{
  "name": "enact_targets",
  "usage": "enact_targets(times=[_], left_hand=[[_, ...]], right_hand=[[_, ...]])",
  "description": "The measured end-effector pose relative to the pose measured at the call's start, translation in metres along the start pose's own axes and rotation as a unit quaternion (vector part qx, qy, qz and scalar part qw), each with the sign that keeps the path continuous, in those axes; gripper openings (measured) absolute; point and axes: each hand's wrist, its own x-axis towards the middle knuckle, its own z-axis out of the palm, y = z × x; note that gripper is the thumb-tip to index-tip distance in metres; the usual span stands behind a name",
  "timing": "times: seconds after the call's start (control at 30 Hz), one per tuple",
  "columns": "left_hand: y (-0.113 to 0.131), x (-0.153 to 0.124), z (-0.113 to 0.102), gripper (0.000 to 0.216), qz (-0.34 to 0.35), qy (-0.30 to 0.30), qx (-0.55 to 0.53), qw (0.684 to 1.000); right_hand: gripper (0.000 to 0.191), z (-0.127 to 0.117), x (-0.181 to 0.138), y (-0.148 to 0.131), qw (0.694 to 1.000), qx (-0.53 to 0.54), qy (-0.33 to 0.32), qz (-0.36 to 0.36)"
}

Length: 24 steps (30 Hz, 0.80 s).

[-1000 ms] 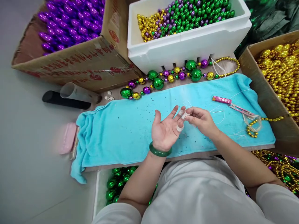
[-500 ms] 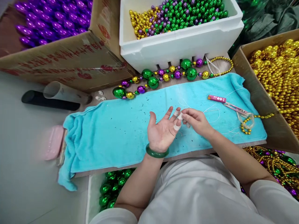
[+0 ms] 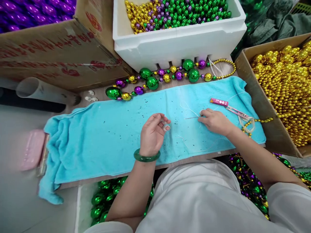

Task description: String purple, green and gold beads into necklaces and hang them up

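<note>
My right hand (image 3: pixel 215 121) pinches a long thin needle (image 3: pixel 190 118) just above the blue towel (image 3: pixel 97 139). The needle points left, and a loop of white thread (image 3: pixel 186 105) lies beside it. To its left, my left hand (image 3: pixel 154 132) hovers over the towel, fingers half curled and nothing visible in them. White tape wraps some of its fingertips, and a green bangle (image 3: pixel 147 156) circles the wrist. A pink lighter-like stick (image 3: pixel 219 102) and pink-handled thread snips (image 3: pixel 236 112) lie right of my right hand. Beside the snips is a short gold bead strand (image 3: pixel 247 124).
A strand of green, purple and gold beads (image 3: pixel 152 83) lies behind the towel, before a white foam box (image 3: pixel 179 45) of small beads. Cardboard boxes stand at left (image 3: pixel 48 55) and right (image 3: pixel 269 106). A clear tube (image 3: pixel 36 89) and a pink case (image 3: pixel 32 149) are at left.
My hands have moved apart. The right left the left hand's taped fingers, moved right and took hold of the needle. My left hand turned and its fingers curled in.
</note>
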Motion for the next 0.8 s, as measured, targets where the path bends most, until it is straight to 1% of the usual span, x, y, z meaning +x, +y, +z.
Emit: enact_targets(times=[0.07,0.1,0.17,0.2,0.27,0.33,0.37,0.4,0.43,0.5,0.57,0.63,0.7,0.77,0.8], left_hand=[[-0.003,0.000,0.003,0.019,0.023,-0.006,0.048,0.999],[-0.005,0.001,0.004,0.019,0.039,-0.009,0.085,0.996],[-0.009,0.002,0.007,0.019,0.081,-0.023,0.185,0.979],[-0.011,0.003,0.008,0.019,0.108,-0.034,0.245,0.963],[-0.016,0.005,0.013,0.017,0.167,-0.065,0.361,0.915],[-0.020,0.008,0.019,0.017,0.221,-0.099,0.448,0.861],[-0.023,0.010,0.021,0.018,0.245,-0.112,0.480,0.835],[-0.025,0.012,0.024,0.019,0.265,-0.120,0.507,0.812],[-0.027,0.014,0.026,0.021,0.281,-0.125,0.531,0.790],[-0.031,0.018,0.028,0.023,0.307,-0.135,0.573,0.748],[-0.035,0.022,0.028,0.023,0.320,-0.153,0.603,0.715],[-0.038,0.024,0.027,0.022,0.322,-0.169,0.616,0.699],[-0.041,0.026,0.026,0.021,0.322,-0.174,0.618,0.696],[-0.044,0.028,0.025,0.021,0.320,-0.178,0.622,0.692],[-0.045,0.029,0.024,0.021,0.319,-0.182,0.627,0.687]], right_hand=[[0.022,0.001,0.004,0.000,1.000,0.021,-0.009,-0.004],[0.021,0.001,0.006,0.000,0.999,0.049,0.003,0.008],[0.018,0.001,0.009,0.000,0.987,0.146,0.055,0.043],[0.016,0.001,0.011,0.000,0.973,0.207,0.085,0.063],[0.012,0.001,0.014,-0.002,0.930,0.329,0.126,0.101],[0.011,0.000,0.017,-0.004,0.893,0.408,0.135,0.134],[0.011,0.000,0.017,-0.005,0.886,0.418,0.136,0.148],[0.012,-0.002,0.017,-0.005,0.889,0.408,0.140,0.155],[0.013,-0.003,0.015,-0.005,0.900,0.381,0.143,0.153],[0.022,-0.005,0.010,-0.004,0.937,0.294,0.135,0.129],[0.031,-0.006,0.004,-0.004,0.970,0.203,0.093,0.093],[0.031,-0.004,-0.001,-0.005,0.988,0.132,0.038,0.070],[0.026,0.000,-0.003,-0.008,0.994,0.094,0.001,0.058],[0.024,0.006,-0.002,-0.010,0.993,0.101,-0.004,0.057],[0.023,0.008,-0.001,-0.011,0.990,0.126,0.008,0.062]])
